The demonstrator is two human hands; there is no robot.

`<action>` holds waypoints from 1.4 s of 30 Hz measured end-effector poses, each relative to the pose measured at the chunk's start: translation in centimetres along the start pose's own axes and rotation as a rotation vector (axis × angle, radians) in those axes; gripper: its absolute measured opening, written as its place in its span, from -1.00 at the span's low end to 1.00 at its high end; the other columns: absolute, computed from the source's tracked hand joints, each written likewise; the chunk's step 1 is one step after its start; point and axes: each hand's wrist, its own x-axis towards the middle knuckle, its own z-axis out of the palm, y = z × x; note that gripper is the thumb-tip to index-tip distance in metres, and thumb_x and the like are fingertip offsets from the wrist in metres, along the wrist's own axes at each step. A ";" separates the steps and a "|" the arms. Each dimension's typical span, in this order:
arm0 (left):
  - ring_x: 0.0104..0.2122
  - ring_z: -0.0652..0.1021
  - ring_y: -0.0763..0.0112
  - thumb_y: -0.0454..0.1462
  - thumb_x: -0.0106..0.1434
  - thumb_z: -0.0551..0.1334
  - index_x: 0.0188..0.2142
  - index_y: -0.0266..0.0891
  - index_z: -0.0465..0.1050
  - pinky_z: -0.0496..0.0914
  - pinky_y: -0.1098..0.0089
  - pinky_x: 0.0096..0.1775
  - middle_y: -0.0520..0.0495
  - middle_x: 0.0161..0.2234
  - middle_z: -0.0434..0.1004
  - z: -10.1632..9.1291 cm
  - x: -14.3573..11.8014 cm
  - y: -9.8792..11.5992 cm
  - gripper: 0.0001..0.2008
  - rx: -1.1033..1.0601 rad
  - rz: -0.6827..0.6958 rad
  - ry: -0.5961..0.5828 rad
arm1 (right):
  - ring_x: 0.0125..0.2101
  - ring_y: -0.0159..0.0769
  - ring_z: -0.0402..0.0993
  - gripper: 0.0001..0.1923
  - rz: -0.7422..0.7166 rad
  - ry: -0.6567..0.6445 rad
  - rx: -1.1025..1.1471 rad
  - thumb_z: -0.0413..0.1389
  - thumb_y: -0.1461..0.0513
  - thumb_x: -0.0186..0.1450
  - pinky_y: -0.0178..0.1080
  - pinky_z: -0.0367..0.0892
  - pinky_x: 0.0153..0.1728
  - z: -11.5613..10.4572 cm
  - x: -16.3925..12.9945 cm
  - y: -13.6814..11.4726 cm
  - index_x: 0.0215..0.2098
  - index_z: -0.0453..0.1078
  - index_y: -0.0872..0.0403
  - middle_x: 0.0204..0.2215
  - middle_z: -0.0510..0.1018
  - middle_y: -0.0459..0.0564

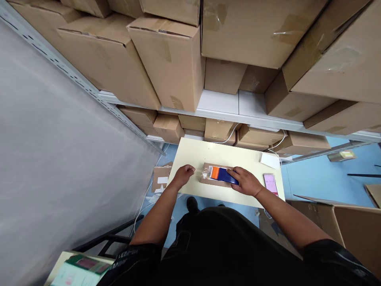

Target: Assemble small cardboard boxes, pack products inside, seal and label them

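One packet (222, 174) lies on one cardboard piece (208, 180) on the table (193, 153), long axis left to right, orange end left. Right hand (245, 180) presses it, fingers flat. Left hand (183, 174) is loosely curled, empty. One phone (270, 184) lies right.

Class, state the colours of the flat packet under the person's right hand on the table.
The packet is orange at one end and dark blue at the other, with a clear plastic edge; seen in the head view.

Table (190, 153): cardboard pad (208, 180), phone (270, 184) (screen lit), white box (269, 160).
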 end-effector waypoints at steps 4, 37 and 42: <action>-0.27 0.59 0.30 -0.20 0.19 0.20 -0.29 -0.21 0.55 0.42 0.35 -0.20 -0.03 -0.32 0.63 1.1 0.8 -1.0 -0.81 0.091 -0.002 0.012 | -0.06 -0.02 0.44 -0.36 -0.006 -0.007 -0.002 0.11 0.12 0.37 0.01 0.45 0.02 0.3 0.3 -0.1 0.37 0.22 0.09 -0.01 0.46 0.20; 0.42 0.16 0.02 -0.16 0.05 0.46 0.46 -0.12 0.02 0.16 0.11 0.37 -0.17 0.47 0.03 2.7 1.6 1.0 0.05 0.465 0.374 -0.211 | -0.06 0.00 0.36 -0.33 0.068 -0.127 0.007 0.13 0.06 0.39 0.04 0.38 0.03 0.1 2.1 -0.2 0.40 0.17 0.09 -0.01 0.42 0.19; 0.46 -0.04 -0.16 0.04 -0.20 0.59 0.49 -0.13 -0.07 -0.02 0.01 0.42 -0.19 0.50 -0.11 3.2 1.9 2.5 0.37 0.773 0.461 -0.370 | -0.06 -0.01 0.37 -0.33 0.061 -0.114 0.014 0.13 0.07 0.39 0.04 0.39 0.02 0.0 2.2 -0.3 0.41 0.16 0.05 0.00 0.42 0.18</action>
